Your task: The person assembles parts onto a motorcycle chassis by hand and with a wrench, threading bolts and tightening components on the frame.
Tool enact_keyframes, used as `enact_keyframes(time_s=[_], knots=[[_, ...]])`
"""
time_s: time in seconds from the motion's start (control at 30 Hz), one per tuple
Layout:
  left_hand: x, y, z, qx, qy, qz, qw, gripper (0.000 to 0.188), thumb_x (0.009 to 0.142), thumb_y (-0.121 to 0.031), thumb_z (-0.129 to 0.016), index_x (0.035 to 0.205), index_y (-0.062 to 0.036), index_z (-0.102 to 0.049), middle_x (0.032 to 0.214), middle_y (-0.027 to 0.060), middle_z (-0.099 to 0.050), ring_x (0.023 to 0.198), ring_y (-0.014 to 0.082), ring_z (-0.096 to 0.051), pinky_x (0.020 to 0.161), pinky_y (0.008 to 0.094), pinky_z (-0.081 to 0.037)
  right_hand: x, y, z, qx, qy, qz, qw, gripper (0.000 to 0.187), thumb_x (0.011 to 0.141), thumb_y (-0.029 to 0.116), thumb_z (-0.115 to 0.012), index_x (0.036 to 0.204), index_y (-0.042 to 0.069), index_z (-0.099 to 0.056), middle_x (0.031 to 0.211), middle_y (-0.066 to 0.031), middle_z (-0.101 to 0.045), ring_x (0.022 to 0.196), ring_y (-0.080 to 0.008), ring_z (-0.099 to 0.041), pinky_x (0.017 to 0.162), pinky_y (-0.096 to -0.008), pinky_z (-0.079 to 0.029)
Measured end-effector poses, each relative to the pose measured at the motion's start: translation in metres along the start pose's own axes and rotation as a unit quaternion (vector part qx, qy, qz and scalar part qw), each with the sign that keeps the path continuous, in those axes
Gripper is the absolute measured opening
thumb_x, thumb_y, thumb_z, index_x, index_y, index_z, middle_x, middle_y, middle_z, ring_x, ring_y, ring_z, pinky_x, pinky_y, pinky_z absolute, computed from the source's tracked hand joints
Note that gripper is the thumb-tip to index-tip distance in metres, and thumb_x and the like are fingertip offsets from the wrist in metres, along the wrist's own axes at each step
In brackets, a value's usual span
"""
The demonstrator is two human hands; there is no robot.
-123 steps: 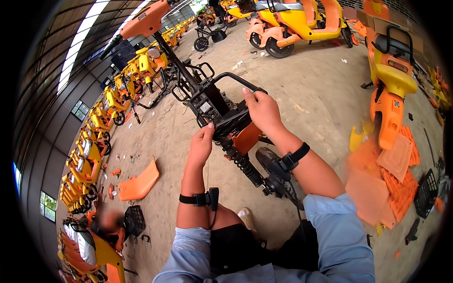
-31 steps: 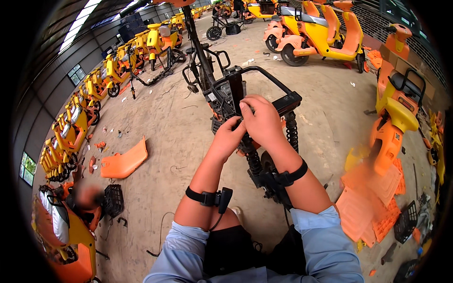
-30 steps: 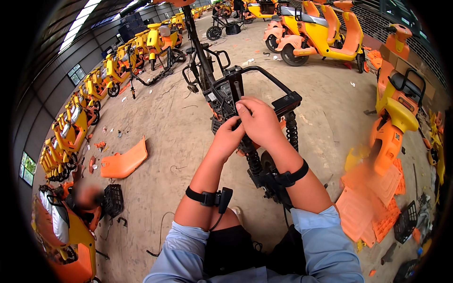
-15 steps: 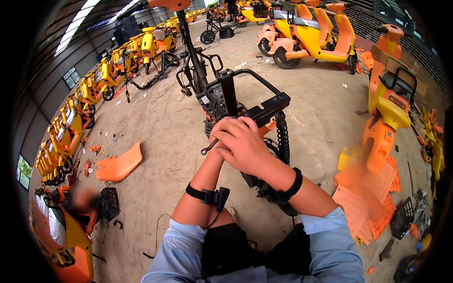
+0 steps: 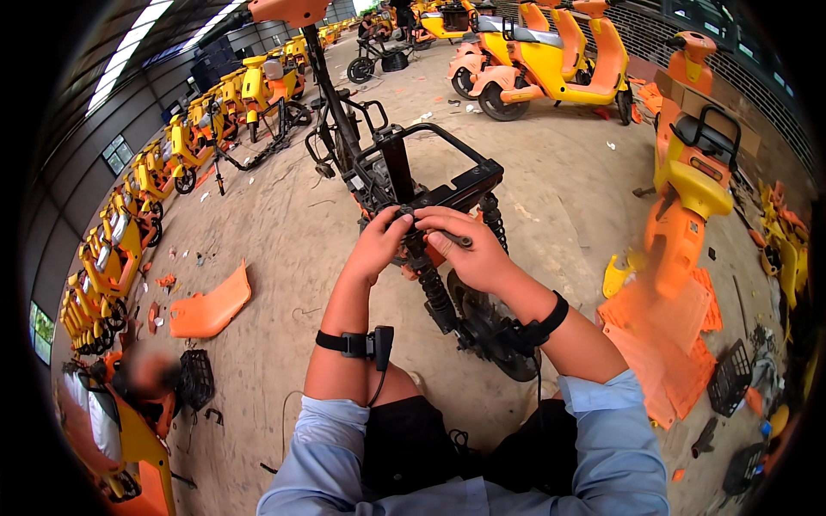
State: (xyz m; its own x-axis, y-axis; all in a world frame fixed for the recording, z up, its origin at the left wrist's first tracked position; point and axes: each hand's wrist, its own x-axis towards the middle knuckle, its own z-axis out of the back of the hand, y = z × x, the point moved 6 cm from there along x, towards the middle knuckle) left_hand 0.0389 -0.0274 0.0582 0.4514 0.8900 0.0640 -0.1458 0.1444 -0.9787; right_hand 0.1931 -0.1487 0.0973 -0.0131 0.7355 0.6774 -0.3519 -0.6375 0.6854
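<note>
In front of me stands a stripped scooter frame (image 5: 469, 191), black, with its rear rack, coil shock absorber (image 5: 437, 297) and wheel (image 5: 495, 335) exposed. My left hand (image 5: 379, 248) is closed, thumb and fingertips pinched at a small dark piece (image 5: 406, 210) by the near left corner of the rack. Its kind is too small to tell. My right hand (image 5: 471, 256) holds a dark wrench (image 5: 456, 238) across the palm, the ring end sticking out. Its fingertips meet the left hand's beside that same small piece.
An orange body panel (image 5: 211, 305) lies on the floor to the left. More orange panels (image 5: 658, 353), a black basket (image 5: 730, 378) and a yellow-orange scooter (image 5: 688, 215) are at right. Rows of scooters (image 5: 129, 228) line the left wall. A blurred shape (image 5: 151, 371) is at lower left.
My hands were crossed one over the other at the rack; they now sit side by side, fingertips together. The wrench has turned to point right. The view has shifted slightly.
</note>
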Motion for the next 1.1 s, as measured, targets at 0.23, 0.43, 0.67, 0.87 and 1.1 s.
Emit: enact_keyframes(time_s=[0.23,0.43,0.67,0.87,1.1], knots=[[0.012,0.004,-0.007,0.006,-0.073,-0.013,0.997,0.044,0.104,-0.048,-0.062,0.100,-0.0058,-0.074,0.081,-0.0008,-0.065,0.071,0.0089,-0.057,0.062,0.0270,-0.046,0.008,-0.036,0.008,0.340,-0.012,-0.213,0.916,0.038,0.107,0.012,-0.054,0.143,-0.001,-0.052,0.134,-0.0131,-0.066,0.101,-0.0164,-0.069,0.086,-0.0295,-0.055],[0.008,-0.005,-0.010,0.010,-0.058,0.023,0.998,0.043,0.101,-0.050,-0.064,0.102,-0.0077,-0.072,0.079,-0.0017,-0.063,0.069,0.0084,-0.055,0.061,0.0272,-0.046,0.024,-0.056,0.029,0.101,-0.215,-0.309,0.921,0.064,0.099,0.019,-0.071,0.148,-0.005,-0.039,0.093,-0.0098,-0.073,0.074,-0.0168,-0.069,0.067,-0.0320,-0.054],[0.003,-0.006,-0.007,0.006,-0.013,0.022,1.000,0.043,0.104,-0.046,-0.063,0.115,-0.0053,-0.071,0.088,-0.0029,-0.061,0.075,0.0088,-0.048,0.068,0.0277,-0.042,0.055,-0.022,0.006,-0.435,-0.208,-0.068,0.874,0.033,0.101,0.031,-0.063,0.115,0.003,-0.074,0.099,-0.0120,-0.077,0.103,-0.0301,-0.065,0.094,-0.0434,-0.044],[0.009,-0.001,-0.010,-0.042,0.005,0.000,0.999,0.035,0.104,-0.031,-0.061,0.126,-0.0047,-0.066,0.096,-0.0005,-0.068,0.089,0.0112,-0.062,0.079,0.0282,-0.051,0.061,-0.019,-0.039,-0.380,-0.071,-0.033,0.922,0.047,0.104,0.041,-0.057,0.119,0.000,-0.073,0.096,-0.0171,-0.075,0.104,-0.0341,-0.065,0.101,-0.0463,-0.038],[0.010,0.003,-0.008,-0.016,0.029,-0.084,0.996,0.036,0.093,-0.018,-0.071,0.125,-0.0039,-0.066,0.107,0.0068,-0.074,0.090,0.0125,-0.068,0.078,0.0293,-0.055,0.057,0.011,-0.066,-0.402,-0.004,0.010,0.915,0.073,0.094,0.033,-0.070,0.148,-0.010,-0.045,0.107,-0.0152,-0.072,0.112,-0.0322,-0.062,0.106,-0.0464,-0.036]])
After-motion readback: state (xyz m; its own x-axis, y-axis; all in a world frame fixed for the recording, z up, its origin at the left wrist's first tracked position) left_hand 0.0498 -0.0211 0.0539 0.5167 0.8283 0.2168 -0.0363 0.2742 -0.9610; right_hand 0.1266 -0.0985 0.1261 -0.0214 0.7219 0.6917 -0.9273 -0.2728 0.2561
